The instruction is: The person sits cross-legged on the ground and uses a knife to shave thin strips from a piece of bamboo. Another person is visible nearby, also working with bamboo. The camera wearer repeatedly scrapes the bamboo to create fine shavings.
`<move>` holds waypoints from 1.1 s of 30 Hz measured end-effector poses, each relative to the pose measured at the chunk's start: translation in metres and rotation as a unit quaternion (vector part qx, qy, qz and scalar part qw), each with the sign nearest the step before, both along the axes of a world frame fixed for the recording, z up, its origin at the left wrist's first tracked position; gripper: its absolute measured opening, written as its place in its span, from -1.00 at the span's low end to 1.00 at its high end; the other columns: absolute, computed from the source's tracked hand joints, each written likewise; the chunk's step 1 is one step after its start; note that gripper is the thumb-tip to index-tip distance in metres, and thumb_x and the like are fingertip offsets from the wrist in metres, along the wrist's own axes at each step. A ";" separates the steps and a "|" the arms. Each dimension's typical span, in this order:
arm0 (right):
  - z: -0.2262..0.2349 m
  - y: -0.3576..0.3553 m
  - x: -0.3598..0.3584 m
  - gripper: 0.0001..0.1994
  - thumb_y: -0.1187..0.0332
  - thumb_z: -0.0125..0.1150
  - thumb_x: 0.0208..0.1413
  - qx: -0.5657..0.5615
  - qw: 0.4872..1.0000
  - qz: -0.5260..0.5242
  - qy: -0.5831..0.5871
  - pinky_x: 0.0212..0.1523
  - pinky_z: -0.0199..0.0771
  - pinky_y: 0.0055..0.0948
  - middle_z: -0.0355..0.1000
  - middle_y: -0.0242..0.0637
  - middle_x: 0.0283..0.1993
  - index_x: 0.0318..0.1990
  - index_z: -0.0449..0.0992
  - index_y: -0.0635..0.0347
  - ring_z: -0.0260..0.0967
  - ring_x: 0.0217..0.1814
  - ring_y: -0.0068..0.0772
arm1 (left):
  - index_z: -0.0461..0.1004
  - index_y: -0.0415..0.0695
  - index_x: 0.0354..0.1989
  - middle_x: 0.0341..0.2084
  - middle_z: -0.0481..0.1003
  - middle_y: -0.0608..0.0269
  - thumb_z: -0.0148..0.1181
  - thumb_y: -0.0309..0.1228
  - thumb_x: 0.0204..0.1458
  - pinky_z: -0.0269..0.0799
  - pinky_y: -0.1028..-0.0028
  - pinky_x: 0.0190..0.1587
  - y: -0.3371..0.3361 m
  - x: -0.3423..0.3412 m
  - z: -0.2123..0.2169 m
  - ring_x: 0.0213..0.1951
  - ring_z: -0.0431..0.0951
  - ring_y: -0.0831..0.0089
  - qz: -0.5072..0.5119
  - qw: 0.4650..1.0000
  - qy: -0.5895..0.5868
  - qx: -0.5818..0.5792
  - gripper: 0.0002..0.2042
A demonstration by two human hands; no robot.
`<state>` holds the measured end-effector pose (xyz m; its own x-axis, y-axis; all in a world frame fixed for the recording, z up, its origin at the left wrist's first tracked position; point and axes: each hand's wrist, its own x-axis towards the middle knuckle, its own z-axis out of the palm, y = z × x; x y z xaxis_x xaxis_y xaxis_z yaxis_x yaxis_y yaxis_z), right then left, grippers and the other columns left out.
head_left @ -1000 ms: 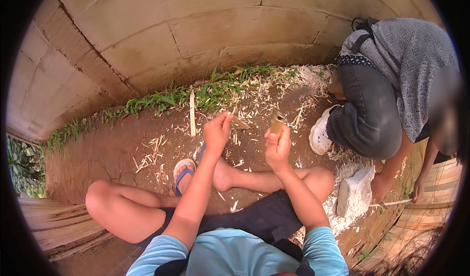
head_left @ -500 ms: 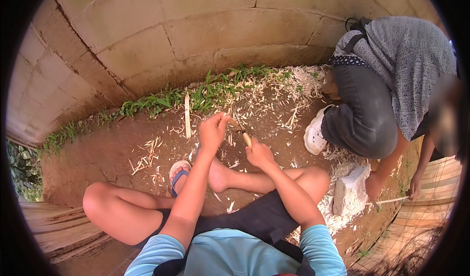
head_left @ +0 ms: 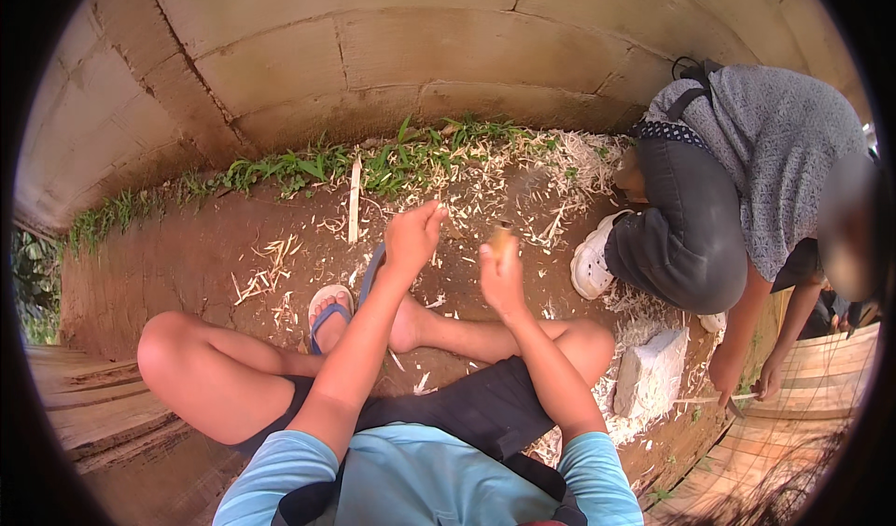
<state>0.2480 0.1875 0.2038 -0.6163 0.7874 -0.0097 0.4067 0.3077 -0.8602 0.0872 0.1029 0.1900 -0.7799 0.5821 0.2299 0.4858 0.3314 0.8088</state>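
Observation:
My right hand (head_left: 502,281) is closed round the light wooden handle of a knife (head_left: 502,241). The blade is smeared by motion and points up and away. To its left, my left hand (head_left: 413,241) is closed in a pinch on a thin pale wood strip (head_left: 441,208); only a small end shows past the fingers. The two hands are apart, above the ground before my folded legs. Under them lie scattered wood shavings (head_left: 467,173).
At right, a crouching person (head_left: 691,227) holds a pale strip (head_left: 695,399) and a blade near a whitish block (head_left: 651,373). A concrete block wall (head_left: 467,45) runs behind grass (head_left: 308,164). A flat pale stick (head_left: 355,199) and a small heap of splinters (head_left: 268,269) lie left.
The knife has swung away from the left hand, its blade now upward and blurred. My hands are farther apart. The view has shifted slightly, and the other person's hands have moved a little.

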 end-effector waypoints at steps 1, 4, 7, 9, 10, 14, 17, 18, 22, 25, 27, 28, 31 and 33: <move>-0.011 0.004 0.003 -0.65 0.17 0.04 0.24 0.036 0.990 0.052 -0.124 -0.23 0.44 -0.02 0.50 0.10 -0.30 -0.02 0.34 0.28 0.49 -0.24 0.15 | 0.61 -0.11 -0.25 -0.66 0.54 0.18 0.18 -0.26 0.12 0.43 0.39 -0.49 0.001 0.000 -0.005 -0.59 0.59 0.29 0.000 1.000 0.003 0.004 -0.80; -0.019 0.011 0.005 -0.61 0.10 0.07 0.17 0.069 0.922 0.144 -0.353 -0.15 0.36 0.15 0.50 0.20 -0.28 -0.08 0.38 0.28 0.47 -0.17 0.27 | 0.62 -0.11 -0.27 -0.65 0.56 0.19 0.20 -0.26 0.11 0.43 0.41 -0.49 -0.007 -0.001 -0.012 -0.57 0.61 0.35 0.019 0.999 -0.025 0.022 -0.81; 0.003 0.014 -0.003 -0.61 0.09 0.07 0.17 0.071 0.951 0.119 -0.276 -0.15 0.37 0.15 0.50 0.16 -0.33 -0.09 0.38 0.29 0.49 -0.20 0.21 | 0.62 -0.11 -0.27 -0.64 0.56 0.18 0.21 -0.27 0.10 0.43 0.42 -0.48 -0.003 -0.002 0.003 -0.56 0.62 0.36 -0.020 0.999 -0.013 -0.024 -0.81; 0.015 0.009 -0.005 -0.67 0.15 0.06 0.21 0.101 0.977 0.101 -0.159 -0.29 0.41 0.04 0.49 0.07 -0.40 -0.10 0.35 0.27 0.50 -0.30 0.15 | 0.62 -0.11 -0.27 -0.65 0.56 0.18 0.22 -0.27 0.10 0.42 0.41 -0.48 -0.003 0.001 -0.003 -0.57 0.61 0.34 -0.005 1.000 -0.008 -0.015 -0.81; 0.020 0.007 -0.005 -0.69 0.16 0.05 0.22 0.089 0.990 0.081 -0.080 -0.30 0.41 0.03 0.49 0.07 -0.40 -0.12 0.33 0.25 0.49 -0.31 0.18 | 0.62 -0.11 -0.27 -0.66 0.56 0.17 0.22 -0.27 0.10 0.42 0.41 -0.48 -0.004 0.003 -0.004 -0.57 0.61 0.34 0.000 1.000 -0.005 -0.014 -0.81; 0.011 0.007 -0.010 -0.71 0.19 0.00 0.25 0.063 0.998 0.020 -0.007 -0.36 0.41 -0.01 0.47 0.03 -0.42 -0.06 0.29 0.24 0.49 -0.34 0.16 | 0.63 -0.06 -0.24 -0.63 0.50 0.00 0.23 -0.21 0.07 0.43 0.20 -0.46 0.000 0.009 0.003 -0.53 0.54 0.01 0.001 0.999 -0.051 0.011 -0.78; -0.008 0.018 -0.002 -0.55 0.16 -0.02 0.22 0.102 0.909 0.145 -0.378 -0.14 0.48 -0.03 0.53 0.03 -0.23 0.18 0.26 0.21 0.52 -0.13 0.09 | 0.63 -0.05 -0.23 -0.65 0.49 0.00 0.24 -0.19 0.07 0.43 0.21 -0.46 0.000 0.010 0.003 -0.54 0.54 0.03 -0.009 0.999 -0.050 -0.019 -0.77; -0.030 0.023 0.011 -0.53 0.15 -0.01 0.21 0.112 0.870 0.184 -0.444 -0.08 0.47 -0.04 0.53 0.03 -0.16 0.19 0.28 0.21 0.50 -0.06 0.08 | 0.63 -0.05 -0.24 -0.66 0.48 0.02 0.23 -0.18 0.07 0.41 0.22 -0.47 0.000 0.012 0.004 -0.56 0.53 0.03 -0.001 0.999 -0.031 0.007 -0.77; -0.032 0.036 0.000 -0.52 0.11 0.02 0.17 0.034 0.817 0.228 -0.529 0.10 0.43 -0.11 0.50 0.00 0.02 0.15 0.42 0.21 0.44 0.10 0.02 | 0.63 -0.05 -0.24 -0.65 0.48 0.02 0.24 -0.17 0.07 0.40 0.22 -0.49 -0.003 0.007 0.000 -0.56 0.53 0.05 -0.004 0.999 -0.044 -0.012 -0.76; -0.020 0.027 -0.003 -0.55 0.06 0.01 0.18 0.030 0.841 0.204 -0.500 0.08 0.43 -0.10 0.50 0.02 0.01 0.00 0.53 0.23 0.45 0.08 0.03 | 0.62 -0.04 -0.23 -0.66 0.47 0.02 0.23 -0.17 0.07 0.39 0.22 -0.49 -0.003 0.008 0.001 -0.56 0.52 0.04 0.001 0.999 -0.050 -0.009 -0.76; -0.014 0.022 -0.004 -0.51 0.01 0.00 0.18 0.025 0.851 0.204 -0.484 0.07 0.43 -0.09 0.49 0.09 -0.01 0.02 0.50 0.26 0.44 0.08 0.06 | 0.62 -0.05 -0.26 -0.67 0.47 0.02 0.22 -0.16 0.08 0.38 0.21 -0.49 -0.002 0.008 -0.003 -0.57 0.51 0.03 0.017 0.999 -0.047 0.010 -0.77; -0.013 0.020 -0.004 -0.49 -0.02 0.00 0.18 0.023 0.856 0.203 -0.474 0.07 0.42 -0.08 0.48 0.13 -0.02 0.03 0.49 0.27 0.44 0.08 0.08 | 0.61 -0.05 -0.27 -0.67 0.46 0.02 0.22 -0.16 0.08 0.38 0.21 -0.49 -0.002 0.009 -0.003 -0.57 0.51 0.03 0.024 0.999 -0.044 0.020 -0.77; -0.015 0.016 -0.003 -0.48 -0.03 -0.01 0.18 0.036 0.850 0.214 -0.479 0.07 0.41 -0.06 0.49 0.13 -0.03 0.01 0.49 0.28 0.44 0.07 0.09 | 0.61 -0.05 -0.30 -0.68 0.46 0.02 0.21 -0.16 0.09 0.36 0.20 -0.50 -0.003 0.009 -0.001 -0.57 0.50 0.01 0.019 0.998 -0.056 0.018 -0.77; -0.024 0.018 0.000 -0.49 -0.03 -0.01 0.18 0.041 0.849 0.207 -0.484 0.07 0.41 -0.05 0.49 0.13 -0.04 0.01 0.49 0.27 0.44 0.06 0.10 | 0.60 -0.06 -0.33 -0.68 0.46 0.01 0.21 -0.16 0.09 0.36 0.19 -0.51 -0.002 0.011 0.004 -0.57 0.50 0.01 0.019 0.999 -0.044 0.009 -0.77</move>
<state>0.2483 0.2057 0.1796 -0.5744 0.5285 -0.6251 0.7537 0.6394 -0.1521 0.0978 0.1008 0.1941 -0.8189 0.5484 0.1693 0.3993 0.3324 0.8545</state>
